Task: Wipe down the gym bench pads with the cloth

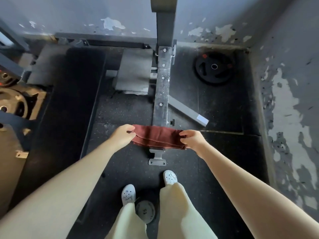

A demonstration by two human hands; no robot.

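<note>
A dark red cloth (158, 137), folded into a band, is stretched between both my hands above the near end of a narrow grey metal bench frame (162, 87). My left hand (121, 136) pinches the cloth's left end. My right hand (192, 139) pinches its right end. A grey pad (134, 71) lies to the left of the frame, and a dark upright pad (164, 5) shows at the top edge. The cloth hides the frame's near end.
A black weight plate (214, 67) lies on the rubber floor at the right near the peeling wall. A small plate (145, 211) marked 15 sits between my feet. A long black bench pad (69, 94) runs along the left. More plates (12, 104) stand at far left.
</note>
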